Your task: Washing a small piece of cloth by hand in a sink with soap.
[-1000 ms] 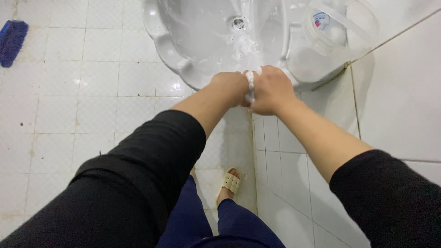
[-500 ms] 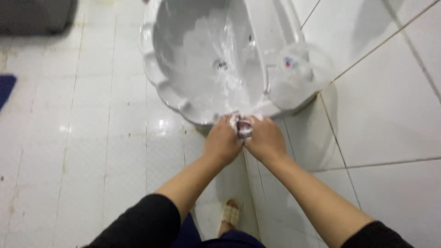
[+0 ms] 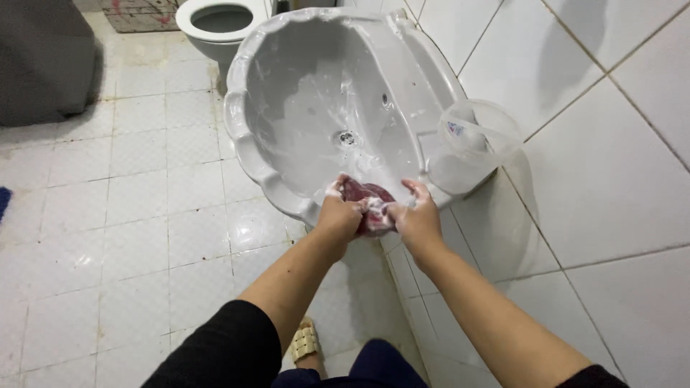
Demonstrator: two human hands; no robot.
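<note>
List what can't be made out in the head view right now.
- Dark red cloth: mostly covered by left hand, right hand and suds; its kind is unclear.
- Clear tub on the sink rim: contents unreadable through the plastic.
- Toilet: cut off by the top edge.
- Sandal: partly behind the left arm.

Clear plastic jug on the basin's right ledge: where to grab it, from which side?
Take the clear plastic jug by its rim band, coming from above and the person's own side. Its mouth faces up and toward the camera, the tiled wall blocks the far side, and the basin bowl lies to the left.
</note>
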